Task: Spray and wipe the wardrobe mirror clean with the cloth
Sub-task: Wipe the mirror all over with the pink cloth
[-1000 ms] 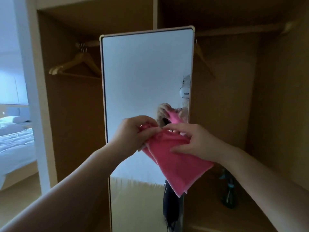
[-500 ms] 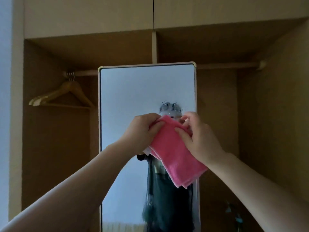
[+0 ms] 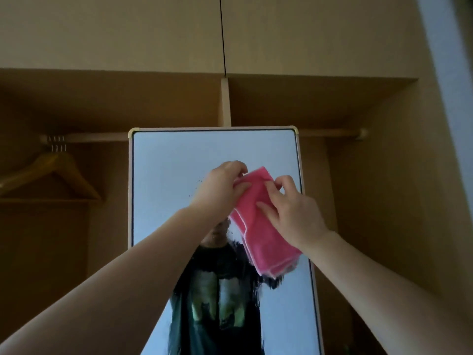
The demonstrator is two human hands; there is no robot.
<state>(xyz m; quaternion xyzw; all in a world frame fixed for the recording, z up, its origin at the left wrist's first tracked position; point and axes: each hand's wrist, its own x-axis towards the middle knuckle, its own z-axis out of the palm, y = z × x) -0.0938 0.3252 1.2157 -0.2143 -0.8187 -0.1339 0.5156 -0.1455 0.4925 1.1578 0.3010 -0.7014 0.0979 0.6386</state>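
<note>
Wooden wardrobe interior behind, with a wooden coat hanger [image 3: 51, 175] far left of the grip. Left hand [image 3: 220, 190] and right hand [image 3: 289, 213] both pinch the folded pink cloth [image 3: 261, 226] before the tall white-framed mirror [image 3: 179, 188] — best flattened into a pad, then pressed flat to the glass.

1. The cloth [image 3: 261, 226] is bright pink, plain.
2. The mirror [image 3: 179, 175] has a pale cream frame and reflects pale blue-grey.
3. The wardrobe [image 3: 384, 201] is tan-brown wood.
4. The hanger [image 3: 51, 172] is honey-coloured wood.
5. A reflected shirt is black with a pale green print.
</note>
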